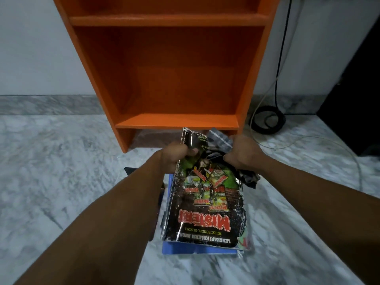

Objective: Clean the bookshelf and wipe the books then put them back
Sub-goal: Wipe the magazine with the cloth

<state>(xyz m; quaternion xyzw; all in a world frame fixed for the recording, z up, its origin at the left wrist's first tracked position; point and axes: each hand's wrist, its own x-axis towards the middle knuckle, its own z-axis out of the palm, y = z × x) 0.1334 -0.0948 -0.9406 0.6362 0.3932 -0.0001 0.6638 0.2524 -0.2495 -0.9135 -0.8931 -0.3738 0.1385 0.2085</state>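
Both hands (176, 155) grip a tattered glossy magazine (205, 198), crumpled cloth (218, 142).

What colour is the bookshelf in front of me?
Orange all over; the bookshelf shows best in the head view.

Bookshelf (164, 68) top cut off; cloth (218, 140) blurred.

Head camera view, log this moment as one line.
left hand: holds worn black Misteri magazine | right hand: grips dark patterned cloth | orange wooden bookshelf: shelves bare
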